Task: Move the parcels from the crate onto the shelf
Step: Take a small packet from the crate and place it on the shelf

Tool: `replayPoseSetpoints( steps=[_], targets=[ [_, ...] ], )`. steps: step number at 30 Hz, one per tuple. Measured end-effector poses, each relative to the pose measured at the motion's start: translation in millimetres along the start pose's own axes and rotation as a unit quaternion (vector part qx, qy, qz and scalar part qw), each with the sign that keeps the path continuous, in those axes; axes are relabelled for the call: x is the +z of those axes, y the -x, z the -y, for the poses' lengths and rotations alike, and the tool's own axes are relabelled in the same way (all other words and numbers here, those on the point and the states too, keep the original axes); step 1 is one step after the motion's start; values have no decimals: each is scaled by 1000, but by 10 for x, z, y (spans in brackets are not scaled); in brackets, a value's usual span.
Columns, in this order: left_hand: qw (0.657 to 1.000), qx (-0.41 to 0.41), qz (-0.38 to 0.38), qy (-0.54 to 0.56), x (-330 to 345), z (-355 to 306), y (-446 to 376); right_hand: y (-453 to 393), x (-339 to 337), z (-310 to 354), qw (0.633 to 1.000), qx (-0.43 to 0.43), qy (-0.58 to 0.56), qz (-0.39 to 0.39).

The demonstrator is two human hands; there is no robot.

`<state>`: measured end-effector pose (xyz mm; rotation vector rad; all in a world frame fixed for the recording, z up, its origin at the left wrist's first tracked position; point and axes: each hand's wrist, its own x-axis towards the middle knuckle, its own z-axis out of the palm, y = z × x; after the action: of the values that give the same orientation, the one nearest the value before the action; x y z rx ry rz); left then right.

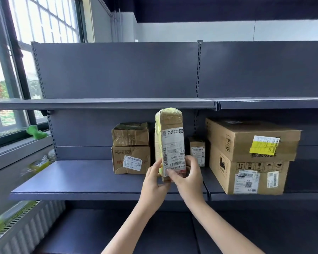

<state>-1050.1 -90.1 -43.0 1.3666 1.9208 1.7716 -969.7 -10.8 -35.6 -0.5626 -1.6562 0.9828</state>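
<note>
A tall narrow cardboard parcel (170,140) wrapped in yellowish tape, with a white shipping label, stands upright over the middle shelf (77,178). My left hand (154,180) grips its lower left edge. My right hand (186,176) grips its lower right side, fingers curled over the label. Whether its base touches the shelf is hidden by my hands. Behind it on the left, two small brown boxes (130,149) are stacked. A small labelled box (197,151) stands just to its right. The crate is not in view.
Two large cardboard boxes (250,156) are stacked on the right shelf section. The upper shelf (99,103) runs across above the parcel's top. A window, a sill with a green object (36,132) and a radiator (26,230) are at the left.
</note>
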Motion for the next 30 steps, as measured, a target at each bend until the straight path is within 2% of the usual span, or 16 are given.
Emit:
replayPoseSetpoints(
  steps=[7,11,14,18,20,21,23,26,28,30],
  targets=[
    [998,-19,53,27,-62,115,52,57,56,-58,997,-22,76,11],
    [997,-48,60,-3,-210,178,46,84,62,-127,993,-24,112,14],
    [997,-74,17,-18,-384,195,15,116,34,-218,984,-35,166,53],
    [991,-101,-87,-16,-673,184,-86,151,-60,-354,962,-64,241,107],
    [989,-86,-104,-65,-842,187,-117,147,-121,-398,947,-87,275,137],
    [984,-76,-97,-127,-924,184,-122,133,-152,-406,937,-103,295,154],
    [957,-30,-66,-282,-1050,167,-113,82,-201,-391,914,-134,333,190],
    [875,65,-4,-480,-1137,141,-101,0,-225,-321,889,-160,357,236],
    [826,102,40,-553,-1150,145,-105,-30,-220,-268,883,-169,358,252],
    [796,138,63,-587,-1150,146,-103,-41,-210,-223,879,-175,355,267]
  ],
)
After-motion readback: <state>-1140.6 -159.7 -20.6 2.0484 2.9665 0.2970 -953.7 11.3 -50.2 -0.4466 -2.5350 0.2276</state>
